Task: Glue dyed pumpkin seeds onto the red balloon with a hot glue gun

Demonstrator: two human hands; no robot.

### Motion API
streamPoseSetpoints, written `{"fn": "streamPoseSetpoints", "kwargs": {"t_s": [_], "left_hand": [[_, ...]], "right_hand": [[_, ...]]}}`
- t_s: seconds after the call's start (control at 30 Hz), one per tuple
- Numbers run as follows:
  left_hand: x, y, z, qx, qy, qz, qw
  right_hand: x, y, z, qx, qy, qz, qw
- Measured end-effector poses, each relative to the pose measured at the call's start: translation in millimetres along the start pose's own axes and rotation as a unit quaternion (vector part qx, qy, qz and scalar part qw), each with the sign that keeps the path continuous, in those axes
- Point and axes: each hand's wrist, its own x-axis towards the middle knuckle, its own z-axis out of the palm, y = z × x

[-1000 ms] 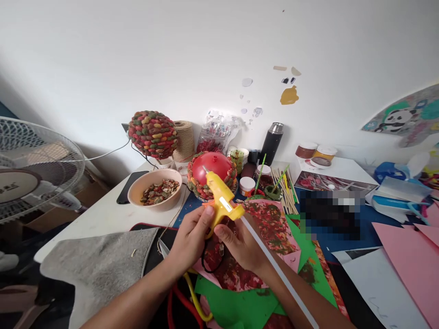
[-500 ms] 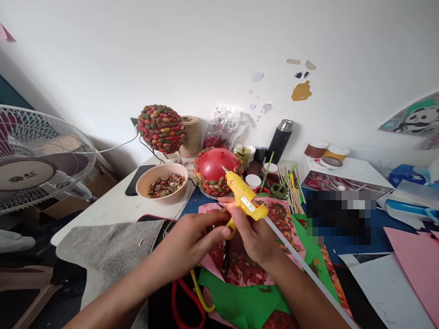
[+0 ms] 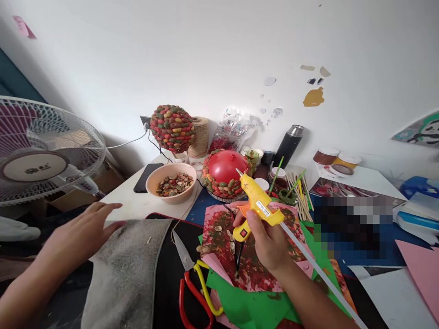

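A yellow glue gun (image 3: 257,201) is in my right hand (image 3: 269,240), its nozzle pointing up and left toward a red balloon (image 3: 224,167). Painted peanut shells (image 3: 228,188) ring the balloon's lower part. A long white glue stick (image 3: 318,272) runs out of the gun's back. My left hand (image 3: 80,230), empty with fingers apart, hovers at the left over the edge of a grey cloth (image 3: 125,260). A peach bowl (image 3: 171,196) holds painted shells. Several bare shells (image 3: 232,246) lie on the paint-stained pink paper (image 3: 219,217).
Open scissors (image 3: 197,292) lie in front beside green paper (image 3: 254,308). A shell-covered ball (image 3: 173,129), twine spool (image 3: 199,137), black thermos (image 3: 288,145) and paint jars (image 3: 325,156) stand behind. A fan (image 3: 44,160) is at the left, a phone (image 3: 148,177) near the bowl.
My left hand has left the glue gun and moved far left, over the grey cloth. The scissors and bare shells have come into sight. The view has shifted a little.
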Motion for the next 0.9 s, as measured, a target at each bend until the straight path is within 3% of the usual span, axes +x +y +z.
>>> {"fn": "streamPoseSetpoints", "kwargs": {"t_s": [0.13,0.23,0.4,0.6,0.77,0.9], "left_hand": [[8.3,-14.6,29.9,-0.073,-0.056,0.032,0.995],[15.2,-16.0,34.5,-0.083,-0.061,0.041,0.994],[37.6,-4.9,12.4,-0.045,-0.015,0.097,0.994],[61.3,10.1,-11.3,0.049,0.024,0.073,0.996],[42.6,15.5,-5.2,0.026,0.105,0.060,0.992],[19.9,27.9,22.8,-0.108,0.027,0.078,0.991]], "right_hand": [[-1.6,2.3,1.0,-0.028,-0.010,0.000,1.000],[-4.0,6.9,-0.7,-0.043,-0.021,0.013,0.999],[-9.7,12.9,-2.4,-0.069,-0.044,0.023,0.996],[-9.6,12.7,-1.4,-0.074,-0.055,0.030,0.995],[-7.1,8.7,-1.5,-0.053,-0.077,0.028,0.995],[-7.7,6.5,-1.6,-0.060,-0.067,0.024,0.996]]}}
